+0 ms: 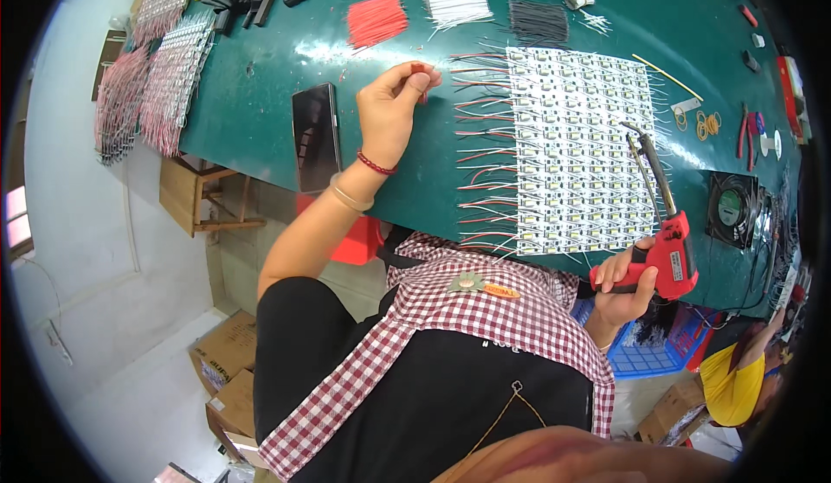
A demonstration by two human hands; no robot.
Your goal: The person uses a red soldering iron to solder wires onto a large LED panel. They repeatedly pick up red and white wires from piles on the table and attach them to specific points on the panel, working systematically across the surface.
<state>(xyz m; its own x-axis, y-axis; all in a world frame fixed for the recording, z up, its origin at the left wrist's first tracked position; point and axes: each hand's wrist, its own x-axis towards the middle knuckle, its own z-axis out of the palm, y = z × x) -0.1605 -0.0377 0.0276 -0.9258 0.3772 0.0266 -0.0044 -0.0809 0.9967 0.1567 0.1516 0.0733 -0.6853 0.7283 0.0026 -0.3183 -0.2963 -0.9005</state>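
My right hand (625, 286) grips the handle of a red and black soldering gun (672, 258). Its long dark tip and thin side tube point up over the right part of a panel of small white circuit boards (582, 150). Red, black and white wires (485, 145) stick out along the panel's left edge. To the left of the panel, my left hand (391, 102) is raised over the green table, thumb and fingers pinched on red wires (422, 98). Most of those wires are hidden by the fingers.
Bundles of red (376, 21), white (456, 5) and black wires (537, 22) lie at the back. A phone (317, 137) lies left of the panel, wired boards (176, 80) at the far left. A fan (732, 209) and red pliers (742, 132) are right.
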